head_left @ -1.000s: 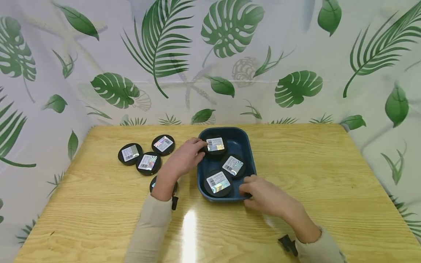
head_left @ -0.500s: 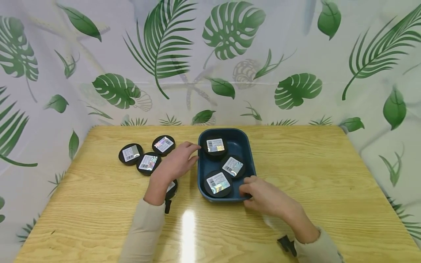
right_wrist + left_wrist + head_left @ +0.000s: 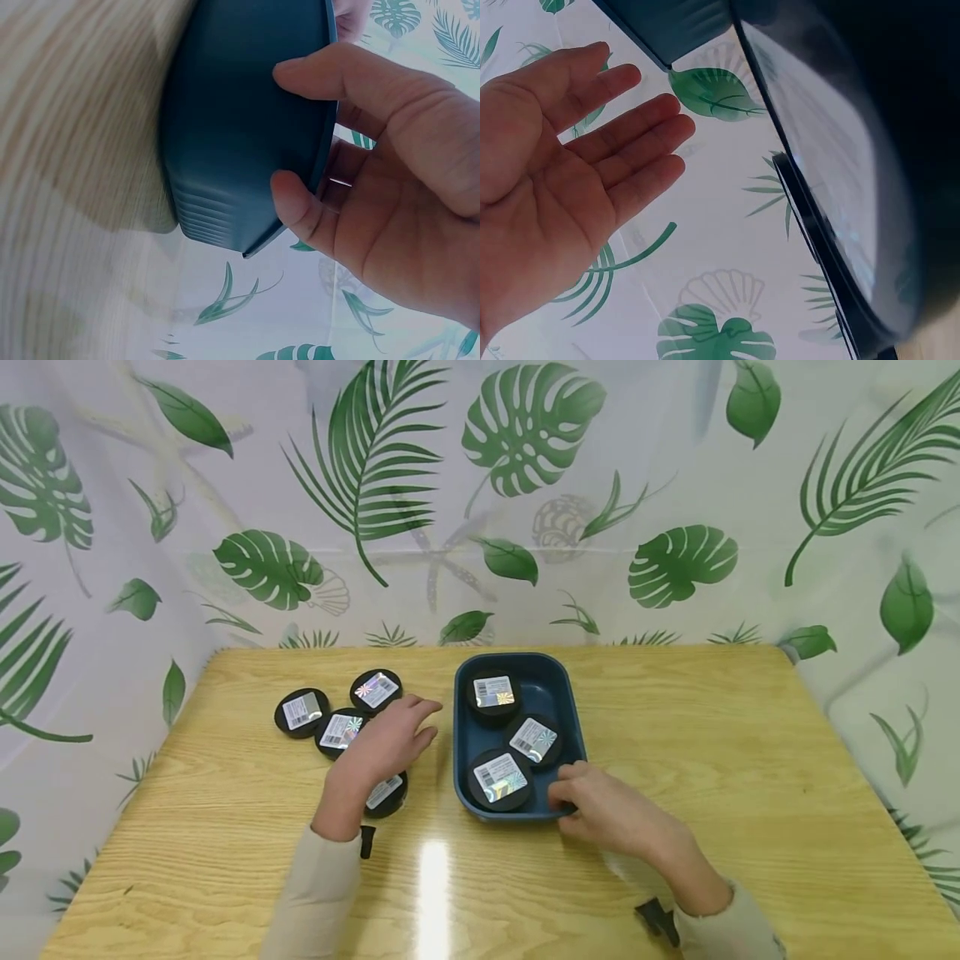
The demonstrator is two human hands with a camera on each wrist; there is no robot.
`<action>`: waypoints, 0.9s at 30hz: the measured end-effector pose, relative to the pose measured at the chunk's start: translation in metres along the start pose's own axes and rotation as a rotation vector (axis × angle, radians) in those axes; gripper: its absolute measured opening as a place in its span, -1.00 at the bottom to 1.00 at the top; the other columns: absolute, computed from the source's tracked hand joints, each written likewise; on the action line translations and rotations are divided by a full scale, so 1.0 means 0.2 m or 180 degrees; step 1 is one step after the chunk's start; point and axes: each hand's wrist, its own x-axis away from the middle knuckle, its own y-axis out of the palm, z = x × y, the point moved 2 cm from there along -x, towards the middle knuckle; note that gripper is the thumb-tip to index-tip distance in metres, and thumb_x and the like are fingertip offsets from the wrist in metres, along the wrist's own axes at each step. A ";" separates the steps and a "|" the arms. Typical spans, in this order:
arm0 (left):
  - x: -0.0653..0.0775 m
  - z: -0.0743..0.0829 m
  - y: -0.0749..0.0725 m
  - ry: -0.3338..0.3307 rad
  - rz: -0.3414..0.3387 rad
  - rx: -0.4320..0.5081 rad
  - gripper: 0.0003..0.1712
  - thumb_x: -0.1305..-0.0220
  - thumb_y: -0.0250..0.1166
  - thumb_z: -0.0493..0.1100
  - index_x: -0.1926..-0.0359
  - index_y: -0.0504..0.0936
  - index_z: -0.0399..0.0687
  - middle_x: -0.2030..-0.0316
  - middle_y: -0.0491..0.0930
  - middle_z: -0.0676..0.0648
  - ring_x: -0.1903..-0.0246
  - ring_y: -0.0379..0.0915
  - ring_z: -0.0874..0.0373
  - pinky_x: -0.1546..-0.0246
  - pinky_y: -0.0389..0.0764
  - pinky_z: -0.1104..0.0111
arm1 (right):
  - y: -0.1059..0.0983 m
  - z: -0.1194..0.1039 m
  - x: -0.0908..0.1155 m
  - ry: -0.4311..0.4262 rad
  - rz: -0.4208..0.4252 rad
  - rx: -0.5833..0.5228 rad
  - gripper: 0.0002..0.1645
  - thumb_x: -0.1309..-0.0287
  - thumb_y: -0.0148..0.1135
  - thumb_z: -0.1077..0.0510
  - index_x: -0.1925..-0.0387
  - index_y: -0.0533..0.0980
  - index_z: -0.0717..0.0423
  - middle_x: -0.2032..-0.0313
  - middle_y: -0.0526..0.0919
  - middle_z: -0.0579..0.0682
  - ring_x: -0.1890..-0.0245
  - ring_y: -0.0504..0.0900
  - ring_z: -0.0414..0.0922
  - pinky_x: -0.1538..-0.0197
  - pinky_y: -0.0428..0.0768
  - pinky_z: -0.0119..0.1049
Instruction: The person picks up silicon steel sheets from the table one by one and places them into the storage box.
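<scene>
A dark blue tray stands mid-table in the head view, with black round discs bearing white shiny labels inside: an upper-left disc, a middle disc and a lower disc. My right hand holds the tray's near right corner; in the right wrist view its fingers curl over the rim of the tray. Left of the tray, my left hand hovers over the loose discs, partly hiding a disc and a nearer disc. Nothing lies in the left palm.
Two more black discs, a left disc and a far disc, lie on the wooden table. A leaf-patterned cloth hangs behind. A large dark blurred thing fills the left wrist view's right side.
My left hand has let go of the upper-left disc in the tray and moved left, back over the loose discs. My right hand keeps its hold on the tray corner.
</scene>
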 end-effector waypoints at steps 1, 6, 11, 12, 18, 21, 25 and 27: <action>0.01 0.00 0.00 -0.0011 0.0011 0.0005 -0.56 -0.46 0.16 -0.19 -0.28 0.48 -0.25 -0.20 0.49 -0.26 -0.20 0.43 -0.15 -0.19 0.47 0.06 | 0.00 0.00 0.00 0.0005 0.0010 0.0008 -0.83 0.04 0.34 0.33 0.51 0.54 0.01 0.47 0.36 -0.17 0.42 0.32 -0.21 0.38 0.37 -0.40; 0.05 -0.02 0.00 0.0005 0.0040 -0.0057 -0.57 -0.43 0.18 -0.22 -0.26 0.49 -0.27 -0.16 0.51 -0.27 -0.16 0.46 -0.15 -0.17 0.49 0.07 | -0.01 0.00 0.00 0.0059 -0.0029 -0.0014 -0.81 0.02 0.34 0.33 0.51 0.53 0.00 0.47 0.35 -0.17 0.43 0.32 -0.21 0.39 0.36 -0.40; 0.08 -0.03 -0.01 -0.0016 0.0019 -0.0180 -0.57 -0.43 0.19 -0.22 -0.25 0.50 -0.28 -0.14 0.52 -0.28 -0.13 0.48 -0.15 -0.11 0.53 0.08 | -0.01 0.00 0.00 0.0054 -0.0026 -0.0030 -0.81 0.01 0.34 0.34 0.50 0.54 0.00 0.46 0.36 -0.17 0.42 0.32 -0.21 0.39 0.37 -0.40; 0.08 -0.04 -0.01 -0.0037 0.0006 -0.0196 -0.57 -0.43 0.19 -0.22 -0.26 0.49 -0.28 -0.14 0.51 -0.28 -0.13 0.48 -0.15 -0.11 0.53 0.07 | -0.01 0.00 0.00 0.0052 -0.0021 -0.0030 -0.81 0.00 0.34 0.34 0.50 0.54 0.00 0.46 0.36 -0.17 0.42 0.32 -0.21 0.38 0.37 -0.40; 0.10 -0.05 -0.02 -0.0099 -0.0071 -0.0183 -0.55 -0.43 0.19 -0.22 -0.28 0.47 -0.28 -0.16 0.49 -0.29 -0.15 0.46 -0.17 -0.12 0.52 0.04 | -0.01 0.00 0.00 0.0058 -0.0030 -0.0043 -0.82 0.00 0.34 0.33 0.50 0.54 0.00 0.46 0.35 -0.17 0.42 0.32 -0.21 0.39 0.37 -0.41; 0.10 -0.05 -0.02 -0.0082 -0.0072 -0.0170 -0.54 -0.43 0.19 -0.22 -0.28 0.47 -0.28 -0.16 0.49 -0.29 -0.15 0.46 -0.18 -0.13 0.51 0.04 | -0.01 0.00 0.00 0.0052 -0.0026 -0.0032 -0.82 0.00 0.34 0.33 0.50 0.54 0.00 0.46 0.35 -0.17 0.42 0.32 -0.21 0.39 0.37 -0.41; 0.11 -0.05 -0.01 -0.0070 -0.0084 -0.0197 -0.54 -0.43 0.19 -0.22 -0.28 0.47 -0.29 -0.17 0.49 -0.30 -0.15 0.45 -0.19 -0.13 0.51 0.04 | -0.01 0.00 0.00 0.0048 -0.0031 -0.0024 -0.82 -0.01 0.34 0.33 0.50 0.54 0.00 0.47 0.35 -0.18 0.42 0.32 -0.21 0.39 0.37 -0.41; 0.12 -0.05 -0.01 -0.0074 -0.0083 -0.0216 -0.54 -0.43 0.20 -0.21 -0.27 0.47 -0.28 -0.17 0.49 -0.30 -0.16 0.45 -0.19 -0.13 0.51 0.03 | -0.01 0.00 0.00 0.0038 -0.0034 -0.0028 -0.82 0.00 0.33 0.33 0.50 0.54 0.00 0.47 0.35 -0.18 0.42 0.32 -0.21 0.39 0.36 -0.41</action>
